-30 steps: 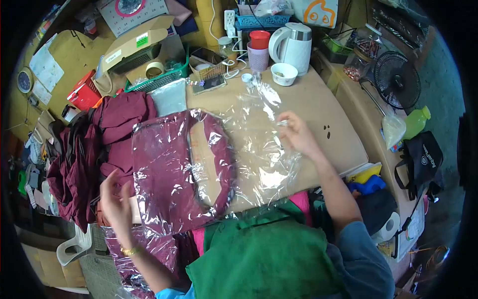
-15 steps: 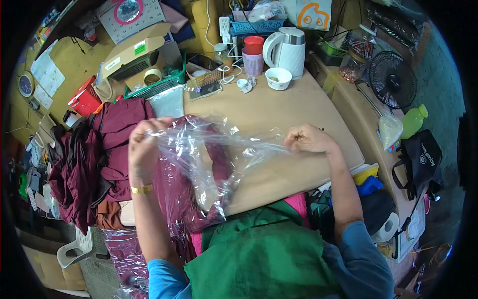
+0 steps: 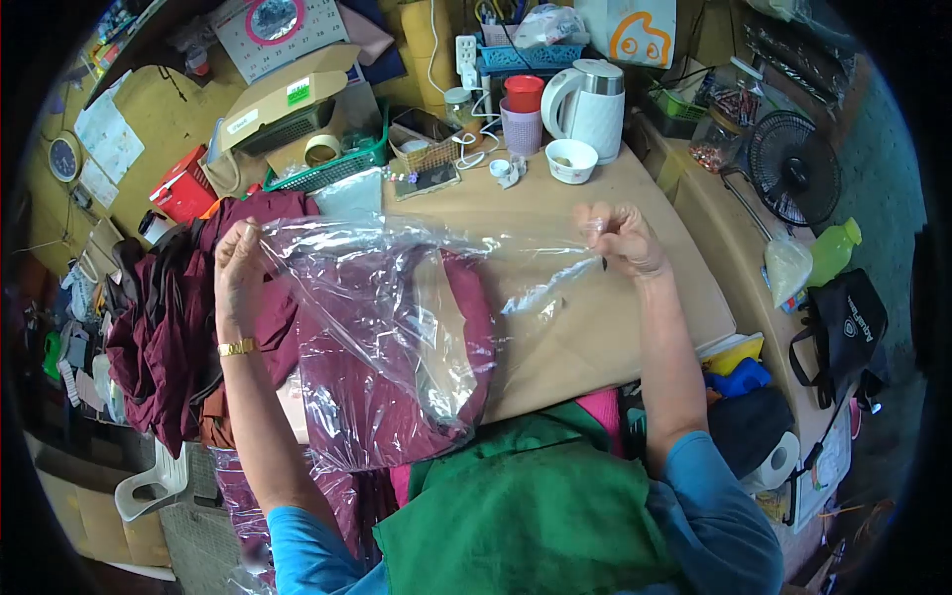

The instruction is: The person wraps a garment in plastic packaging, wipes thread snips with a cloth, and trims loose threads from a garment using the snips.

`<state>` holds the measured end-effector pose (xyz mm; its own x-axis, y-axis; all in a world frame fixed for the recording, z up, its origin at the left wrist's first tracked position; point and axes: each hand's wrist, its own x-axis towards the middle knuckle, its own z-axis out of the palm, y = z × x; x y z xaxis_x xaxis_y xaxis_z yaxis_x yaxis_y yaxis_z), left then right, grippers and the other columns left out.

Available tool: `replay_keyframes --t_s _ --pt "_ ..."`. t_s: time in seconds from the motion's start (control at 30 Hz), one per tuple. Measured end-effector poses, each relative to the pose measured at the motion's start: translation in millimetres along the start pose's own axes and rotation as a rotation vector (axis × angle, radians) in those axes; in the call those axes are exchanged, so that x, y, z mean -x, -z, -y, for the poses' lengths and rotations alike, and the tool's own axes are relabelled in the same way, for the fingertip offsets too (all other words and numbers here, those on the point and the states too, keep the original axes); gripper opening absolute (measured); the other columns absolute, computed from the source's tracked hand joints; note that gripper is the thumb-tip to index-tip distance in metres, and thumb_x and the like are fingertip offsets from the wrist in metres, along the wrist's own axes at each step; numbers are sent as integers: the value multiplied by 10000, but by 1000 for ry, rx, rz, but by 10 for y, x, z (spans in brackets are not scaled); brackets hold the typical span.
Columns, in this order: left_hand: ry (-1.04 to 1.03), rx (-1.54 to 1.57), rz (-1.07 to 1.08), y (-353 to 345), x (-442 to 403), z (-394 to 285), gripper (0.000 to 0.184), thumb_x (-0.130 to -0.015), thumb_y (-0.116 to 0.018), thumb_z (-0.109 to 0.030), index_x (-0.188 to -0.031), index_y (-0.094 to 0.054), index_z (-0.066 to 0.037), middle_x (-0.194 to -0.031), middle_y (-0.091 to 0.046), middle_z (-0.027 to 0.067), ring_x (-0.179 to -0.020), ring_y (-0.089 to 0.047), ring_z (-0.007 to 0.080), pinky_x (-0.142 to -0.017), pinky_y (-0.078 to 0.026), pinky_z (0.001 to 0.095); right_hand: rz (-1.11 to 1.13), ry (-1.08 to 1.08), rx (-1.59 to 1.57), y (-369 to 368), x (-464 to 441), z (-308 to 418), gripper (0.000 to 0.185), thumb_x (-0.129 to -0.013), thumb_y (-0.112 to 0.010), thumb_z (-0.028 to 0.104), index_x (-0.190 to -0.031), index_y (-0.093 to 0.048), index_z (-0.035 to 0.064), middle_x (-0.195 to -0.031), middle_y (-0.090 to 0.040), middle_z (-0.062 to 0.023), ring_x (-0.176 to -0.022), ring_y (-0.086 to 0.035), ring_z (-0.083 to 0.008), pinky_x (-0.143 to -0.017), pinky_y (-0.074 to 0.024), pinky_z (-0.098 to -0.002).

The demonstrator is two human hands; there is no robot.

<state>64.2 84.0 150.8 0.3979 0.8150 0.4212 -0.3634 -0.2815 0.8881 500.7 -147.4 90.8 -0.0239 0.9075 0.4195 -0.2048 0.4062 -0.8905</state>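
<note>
A clear plastic bag [image 3: 372, 327] is stretched between my two hands above the table. My left hand [image 3: 241, 260] pinches its upper left corner. At the opposite end, my right hand [image 3: 625, 241] grips the upper right corner with the fingers curled in. A maroon garment [image 3: 347, 387] shows through the plastic, with one curved part at the right side. From this angle I cannot tell whether all of it lies inside the bag. More maroon clothing [image 3: 159, 337] is heaped beside my left forearm.
On the brown-covered table [image 3: 585, 327], a white kettle [image 3: 597, 109], a white bowl [image 3: 570, 161] and a purple cup [image 3: 521, 129] stand at the back. A green basket [image 3: 337, 169] sits back left. A black fan [image 3: 796, 169] is at right, and maroon plastic-wrapped packages [image 3: 248, 506] lie low left.
My hands have moved farther apart, the left one to the left and the right one upward. The bag, bunched before, is now spread wide and taut along its upper edge.
</note>
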Motion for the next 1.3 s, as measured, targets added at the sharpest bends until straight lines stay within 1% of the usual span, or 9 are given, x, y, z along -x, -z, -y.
replay_keyframes --t_s 0.33,0.53,0.6,0.63,0.7,0.83,1.03,1.2,1.3 --pt "-218 -388 132 -247 -65 -600 309 -970 -565 -329 -808 -545 -66 -978 -579 48 -1013 -522 160 -994 -364 328 -63 15 167 134 -30 62 197 -756 -742 24 -722 -555 77 -827 -535 5 -749 -489 -90 -686 -388 -246" --pt "-183 624 328 -562 136 -446 342 -963 -526 -412 -905 -557 -77 -1348 -525 138 -1326 -429 325 -1144 -217 549 -142 232 99 -112 -61 -246 228 -815 -733 127 -706 -534 96 -813 -549 -11 -779 -524 -107 -770 -419 -296" --pt "-113 682 321 -830 181 -355 272 -975 -534 -361 -864 -448 -127 -763 -433 -23 -656 -471 100 -727 -430 292 -639 196 -546 -382 -103 -166 211 -838 -720 170 -737 -549 100 -760 -527 1 -739 -518 -99 -734 -427 -283" --pt "-36 232 -24 -1162 344 -414 248 -958 -575 -297 -849 -414 -142 -688 -357 -62 -549 -294 47 -556 -304 248 -811 201 -761 -446 -97 -161 207 -845 -716 184 -747 -553 102 -742 -519 6 -726 -516 -97 -722 -430 -278" --pt "10 -81 147 -1322 422 -118 235 -854 -674 -102 -874 -442 -135 -697 -406 -73 -609 -396 17 -520 -331 204 -290 188 -556 -447 -59 -216 101 -862 -701 149 -858 -623 86 -675 -486 47 -644 -493 -56 -620 -416 -234" --pt "152 -458 330 -2051 732 219 483 -797 -621 76 -1211 -407 -50 -752 -495 2 -661 -507 51 -567 -427 223 -271 52 364 -1289 -65 -193 139 -817 -746 57 -936 -676 36 -619 -409 97 -559 -401 7 -506 -334 -187" --pt "108 -646 319 -2143 798 426 606 -752 -641 66 -1286 -369 -23 -870 -581 81 -755 -604 167 -730 -475 343 -376 63 379 -1490 -77 -310 31 -854 -690 18 -854 -666 -2 -688 -564 57 -583 -418 17 -500 -334 -189" --pt "-305 -990 269 -1900 974 389 444 -760 -657 10 -1127 -415 -46 -827 -536 78 -812 -556 281 -875 -373 423 -538 -95 385 -1058 -44 -432 24 -869 -630 -6 -890 -634 3 -756 -643 -34 -560 -513 -57 -513 -412 -236" --pt "-193 -1009 316 -1913 1030 513 319 -727 -652 31 -903 -409 -75 -764 -452 82 -742 -504 272 -849 -362 396 -650 488 934 -1318 -98 -406 153 -834 -604 -52 -971 -599 16 -727 -643 -103 -541 -590 -224 -532 -468 -333"
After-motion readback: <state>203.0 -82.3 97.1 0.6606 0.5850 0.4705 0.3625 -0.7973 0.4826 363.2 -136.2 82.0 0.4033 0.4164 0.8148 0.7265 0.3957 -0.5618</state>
